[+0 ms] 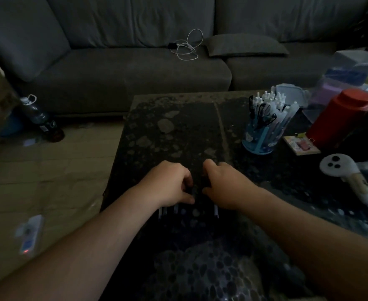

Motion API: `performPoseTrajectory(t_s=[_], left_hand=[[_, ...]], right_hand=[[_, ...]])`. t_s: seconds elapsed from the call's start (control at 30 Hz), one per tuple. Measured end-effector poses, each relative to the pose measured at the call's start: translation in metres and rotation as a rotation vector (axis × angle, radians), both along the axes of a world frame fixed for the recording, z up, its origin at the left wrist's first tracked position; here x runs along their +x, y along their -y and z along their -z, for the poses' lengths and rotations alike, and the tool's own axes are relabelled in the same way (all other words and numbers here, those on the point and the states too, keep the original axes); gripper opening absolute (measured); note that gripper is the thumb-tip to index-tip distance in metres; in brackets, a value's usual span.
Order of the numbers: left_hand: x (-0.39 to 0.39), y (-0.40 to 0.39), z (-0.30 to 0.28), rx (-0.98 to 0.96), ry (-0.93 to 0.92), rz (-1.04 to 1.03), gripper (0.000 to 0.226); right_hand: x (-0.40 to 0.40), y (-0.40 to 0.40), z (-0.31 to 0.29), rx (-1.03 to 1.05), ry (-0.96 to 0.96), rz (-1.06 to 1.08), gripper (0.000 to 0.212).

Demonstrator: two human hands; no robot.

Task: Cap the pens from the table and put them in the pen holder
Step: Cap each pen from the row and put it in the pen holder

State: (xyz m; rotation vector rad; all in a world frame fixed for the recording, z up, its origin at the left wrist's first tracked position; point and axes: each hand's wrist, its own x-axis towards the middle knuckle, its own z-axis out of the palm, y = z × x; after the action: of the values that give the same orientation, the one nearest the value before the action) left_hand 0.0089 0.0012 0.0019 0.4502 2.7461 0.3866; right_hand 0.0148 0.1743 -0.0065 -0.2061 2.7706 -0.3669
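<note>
Dark stone makes the table [178, 118], and the light is poor, so the dark pens [167, 210] are hard to see on it. From the left: the table's left edge drops to the floor just beside the left hand [167, 183], and I judge that a pen pushed sideways there could roll off. This hand has its fingers curled down over the pens; only some pale ends show under the wrist. If it truly grips one, I cannot tell. The right hand [224, 185], close beside it, is curled in the same way, with one pen end showing below. Which pens are capped is not visible, so a cap may be missed. Between the hands and the blue pen holder [260, 137], far right, the surface is open. The holder looks already crowded, so a new pen could catch there.
</note>
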Motion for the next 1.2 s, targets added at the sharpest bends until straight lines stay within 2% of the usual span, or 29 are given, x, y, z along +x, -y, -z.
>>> performPoseTrajectory(t_s=[0.13, 0.33, 0.43, 0.6, 0.73, 0.8, 0.93, 1.03, 1.2], left_hand=[[0.004, -0.006, 0.004, -0.048, -0.057, 0.039, 0.04], [0.004, -0.011, 0.004, -0.012, -0.057, -0.075, 0.058], [0.004, -0.013, 0.007, -0.067, -0.088, -0.103, 0.051], [0.005, -0.012, 0.008, -0.001, -0.118, -0.105, 0.02], [0.0, -0.01, 0.004, 0.268, -0.142, -0.214, 0.019], [-0.004, -0.01, 0.002, 0.339, -0.185, -0.241, 0.013], [-0.007, -0.01, 0.001, 0.435, -0.234, -0.271, 0.012], [-0.007, -0.007, 0.0, 0.471, -0.279, -0.277, 0.013], [-0.004, -0.007, -0.008, 0.468, -0.353, -0.249, 0.014]], right_hand=[[-0.007, -0.018, -0.012, -0.018, 0.095, 0.056, 0.044], [-0.01, -0.036, -0.012, -0.053, 0.091, 0.117, 0.037], [-0.01, -0.046, -0.015, -0.101, 0.073, 0.129, 0.035], [-0.011, -0.06, -0.016, -0.198, -0.029, 0.125, 0.032], [-0.009, -0.065, -0.012, -0.212, -0.144, 0.033, 0.037], [-0.006, -0.065, -0.011, -0.184, -0.269, -0.023, 0.04], [-0.001, -0.062, -0.015, -0.205, -0.485, -0.043, 0.037], [0.0, -0.06, -0.017, -0.244, -0.54, -0.054, 0.034], [0.002, -0.054, -0.02, -0.174, -0.589, -0.089, 0.034]])
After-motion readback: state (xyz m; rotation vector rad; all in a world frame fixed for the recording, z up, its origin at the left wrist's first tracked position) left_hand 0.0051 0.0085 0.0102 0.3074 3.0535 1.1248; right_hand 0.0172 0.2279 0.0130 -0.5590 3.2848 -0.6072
